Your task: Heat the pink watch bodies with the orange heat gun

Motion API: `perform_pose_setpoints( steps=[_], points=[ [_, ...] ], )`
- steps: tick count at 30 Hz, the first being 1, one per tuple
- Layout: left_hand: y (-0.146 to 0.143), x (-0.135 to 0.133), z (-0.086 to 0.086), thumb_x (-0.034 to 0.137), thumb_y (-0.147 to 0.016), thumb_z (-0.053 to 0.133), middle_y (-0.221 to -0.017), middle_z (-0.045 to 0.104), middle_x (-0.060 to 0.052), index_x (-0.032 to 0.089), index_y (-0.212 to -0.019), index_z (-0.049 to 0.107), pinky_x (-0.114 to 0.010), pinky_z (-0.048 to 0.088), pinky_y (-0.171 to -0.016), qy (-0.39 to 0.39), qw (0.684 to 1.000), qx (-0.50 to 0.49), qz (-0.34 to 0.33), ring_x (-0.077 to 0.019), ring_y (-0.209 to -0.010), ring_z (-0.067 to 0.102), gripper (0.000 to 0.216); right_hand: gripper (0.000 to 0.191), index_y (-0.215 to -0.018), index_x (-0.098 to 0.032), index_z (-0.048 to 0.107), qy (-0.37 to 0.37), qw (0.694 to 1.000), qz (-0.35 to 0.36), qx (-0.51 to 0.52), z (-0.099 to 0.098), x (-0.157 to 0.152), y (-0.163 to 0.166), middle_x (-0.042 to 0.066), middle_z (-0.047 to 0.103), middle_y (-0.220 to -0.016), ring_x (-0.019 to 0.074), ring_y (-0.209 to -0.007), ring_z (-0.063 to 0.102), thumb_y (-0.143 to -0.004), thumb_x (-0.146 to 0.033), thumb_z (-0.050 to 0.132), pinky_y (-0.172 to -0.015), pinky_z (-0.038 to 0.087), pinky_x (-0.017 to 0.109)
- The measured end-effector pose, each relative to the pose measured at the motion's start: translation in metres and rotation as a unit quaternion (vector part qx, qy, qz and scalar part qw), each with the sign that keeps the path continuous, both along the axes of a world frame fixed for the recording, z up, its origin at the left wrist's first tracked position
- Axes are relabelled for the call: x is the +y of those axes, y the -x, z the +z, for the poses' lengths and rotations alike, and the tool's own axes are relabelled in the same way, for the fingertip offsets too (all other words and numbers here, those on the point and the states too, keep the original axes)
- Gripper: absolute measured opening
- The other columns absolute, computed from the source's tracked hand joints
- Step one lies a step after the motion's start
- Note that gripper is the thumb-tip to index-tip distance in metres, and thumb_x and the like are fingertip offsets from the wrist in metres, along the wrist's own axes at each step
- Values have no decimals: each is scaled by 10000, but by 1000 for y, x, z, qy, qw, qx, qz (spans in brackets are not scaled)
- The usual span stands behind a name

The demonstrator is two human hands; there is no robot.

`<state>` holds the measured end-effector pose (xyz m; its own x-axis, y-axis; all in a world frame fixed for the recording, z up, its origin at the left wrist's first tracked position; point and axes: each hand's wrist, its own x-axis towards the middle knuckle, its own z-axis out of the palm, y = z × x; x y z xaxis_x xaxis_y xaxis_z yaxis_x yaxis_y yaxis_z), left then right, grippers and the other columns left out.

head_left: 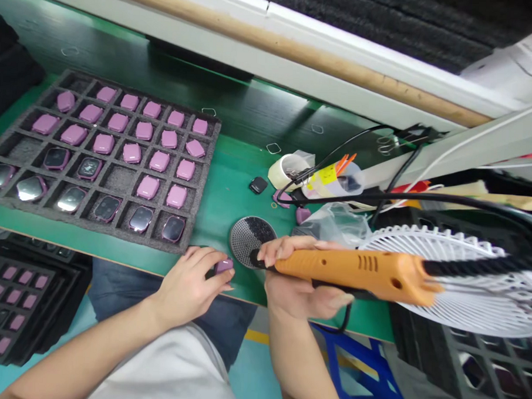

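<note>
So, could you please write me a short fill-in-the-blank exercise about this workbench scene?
1. The right hand grips an electric screwdriver whose body is ____ in colour.
2. The left hand pinches a small ____ watch case at the mat's edge.
3. The foam tray of cases lies to the ____ of the round screw plate.
4. The white fan stands on the person's ____ side.

Missing words: orange; purple; left; right

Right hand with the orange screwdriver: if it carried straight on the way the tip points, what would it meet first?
The right hand aims the orange screwdriver leftward. First in line looks to be the purple watch case pinched in the left hand, just beyond the tip, though depth is unclear.
</note>
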<state>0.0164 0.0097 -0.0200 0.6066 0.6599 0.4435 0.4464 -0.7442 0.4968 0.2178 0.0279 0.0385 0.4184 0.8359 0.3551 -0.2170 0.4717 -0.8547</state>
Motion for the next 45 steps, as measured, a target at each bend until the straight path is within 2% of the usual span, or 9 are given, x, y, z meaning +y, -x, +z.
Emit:
perform_pose_setpoints(
  steps=[6, 19, 33, 37, 42, 45],
  points=[
    [-1, 1, -1, 274, -1076, 765, -1323, 738, -136, 209, -1288, 757, -459, 565, -977, -1, 1000, -4, 1, -292, -1219, 678, 221, 493, -1204, -387, 695, -2, 999, 40, 7, 11, -12, 15, -49, 643, -819, 166, -571, 582, -930, -796, 707, -553, 551, 356],
    [-1, 0, -2, 290, -1067, 771, -1313, 744, -141, 221, -1257, 784, -455, 576, -961, -1, 1000, -4, 6, -292, -1219, 686, 202, 507, -1180, -399, 653, 31, 997, 65, -5, 8, -13, 16, -56, 645, -824, 184, -580, 604, -905, -820, 716, -559, 557, 371],
    [-2, 0, -1, 279, -1064, 766, -1321, 752, -136, 229, -1250, 800, -446, 573, -946, 5, 1000, -3, 14, -290, -1218, 687, 195, 559, -1175, -383, 652, 28, 997, 73, -13, 4, -13, 25, -54, 656, -804, 178, -558, 609, -864, -833, 768, -530, 536, 351],
    [-4, -1, 1, 275, -1070, 759, -1306, 761, -123, 223, -1260, 773, -443, 569, -948, 7, 1000, -10, 19, -292, -1205, 700, 197, 554, -1170, -397, 657, 17, 997, 69, -18, 1, -12, 27, -64, 664, -806, 171, -534, 596, -858, -841, 769, -515, 529, 347],
    [-3, -1, 1, 318, -1080, 760, -1278, 788, -128, 173, -1273, 688, -466, 586, -998, 48, 998, -15, 29, -298, -1202, 732, 252, 587, -1187, -380, 640, 10, 996, 80, -24, -6, -11, 27, -57, 685, -809, 180, -562, 634, -851, -841, 777, -534, 571, 367],
    [-3, 1, -1, 329, -1067, 784, -1287, 786, -129, 179, -1271, 659, -483, 596, -1008, 62, 998, -10, 29, -306, -1208, 739, 282, 626, -1168, -370, 637, 12, 996, 87, -12, -9, -9, 26, -63, 669, -790, 170, -540, 615, -817, -866, 788, -511, 552, 349]
  ],
)
